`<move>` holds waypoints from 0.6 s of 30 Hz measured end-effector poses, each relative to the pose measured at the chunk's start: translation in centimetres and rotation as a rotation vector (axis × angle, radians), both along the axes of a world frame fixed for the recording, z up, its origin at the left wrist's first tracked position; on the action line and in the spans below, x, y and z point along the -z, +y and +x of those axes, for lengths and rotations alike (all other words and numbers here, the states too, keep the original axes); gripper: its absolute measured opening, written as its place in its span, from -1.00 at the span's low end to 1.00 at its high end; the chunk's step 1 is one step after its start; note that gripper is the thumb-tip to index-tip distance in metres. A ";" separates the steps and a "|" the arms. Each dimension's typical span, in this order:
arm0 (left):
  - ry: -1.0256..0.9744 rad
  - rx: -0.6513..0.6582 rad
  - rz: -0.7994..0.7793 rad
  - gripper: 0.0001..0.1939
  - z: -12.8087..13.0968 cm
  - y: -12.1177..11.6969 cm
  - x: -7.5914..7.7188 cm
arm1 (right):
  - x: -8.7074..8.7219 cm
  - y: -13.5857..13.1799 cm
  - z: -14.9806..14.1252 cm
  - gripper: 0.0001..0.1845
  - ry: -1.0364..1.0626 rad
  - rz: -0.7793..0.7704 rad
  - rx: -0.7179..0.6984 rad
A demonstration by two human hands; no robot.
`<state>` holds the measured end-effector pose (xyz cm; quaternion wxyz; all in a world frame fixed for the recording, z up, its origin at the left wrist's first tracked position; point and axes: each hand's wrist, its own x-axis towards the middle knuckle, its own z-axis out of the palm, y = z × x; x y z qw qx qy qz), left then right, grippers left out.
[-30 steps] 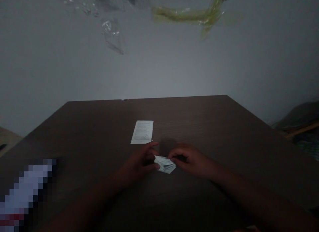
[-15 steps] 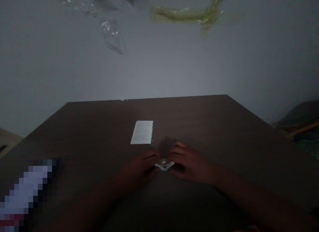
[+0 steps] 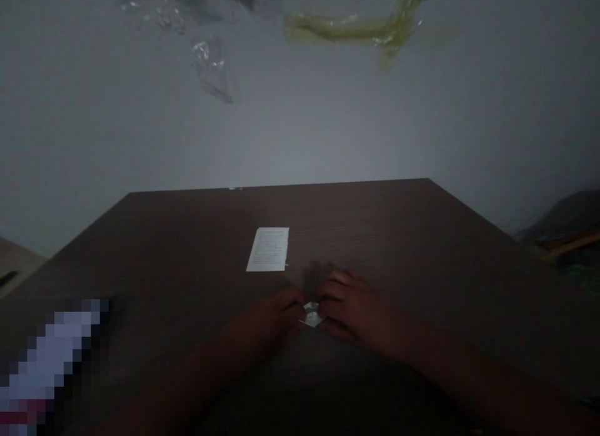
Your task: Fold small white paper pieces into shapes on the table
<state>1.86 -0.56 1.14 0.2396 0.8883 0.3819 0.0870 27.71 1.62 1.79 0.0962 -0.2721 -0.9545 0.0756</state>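
A small folded piece of paper (image 3: pixel 312 315), pale with faint print, is pinched between my two hands over the near middle of the table. My left hand (image 3: pixel 284 311) grips its left side with the fingers closed. On its right side my right hand (image 3: pixel 344 305) holds it, thumb below and fingers curled above. Parts of the paper are hidden behind my fingers. Beyond my hands, a stack of printed paper sheets (image 3: pixel 269 250) lies flat on the table.
The dark brown wooden table (image 3: pixel 375 230) stands against a grey wall (image 3: pixel 328 130). A blurred-out, light-coloured object (image 3: pixel 56 355) lies at the table's left. Clear plastic (image 3: pixel 213 70) and yellow tape (image 3: pixel 347 30) stick to the wall. Dark items (image 3: pixel 572 223) are beyond the right edge.
The folded paper has tilted: its V-shaped edge showed before, and now a flatter, wider face shows. Both hands have shifted slightly, the left one closer to the right.
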 end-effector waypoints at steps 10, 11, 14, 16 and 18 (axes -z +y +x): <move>0.034 -0.026 -0.041 -0.79 0.5 -0.1 -1.0 | 0.3 0.2 -0.1 -0.88 -0.014 0.005 0.038; 0.046 -0.023 -0.024 -0.78 0.6 -0.1 -1.0 | 0.3 0.3 -0.1 -0.89 -0.001 -0.007 0.032; 0.027 -0.013 0.027 -0.75 0.5 -0.1 -0.7 | 0.7 0.7 0.0 -0.93 0.077 -0.059 -0.003; -0.025 -0.039 0.050 -0.72 0.2 0.0 -0.1 | 1.2 1.0 0.1 -0.94 0.153 -0.093 -0.009; -0.084 -0.123 0.092 -0.64 -0.2 0.3 0.7 | 1.9 1.5 0.3 -0.91 0.238 -0.118 0.019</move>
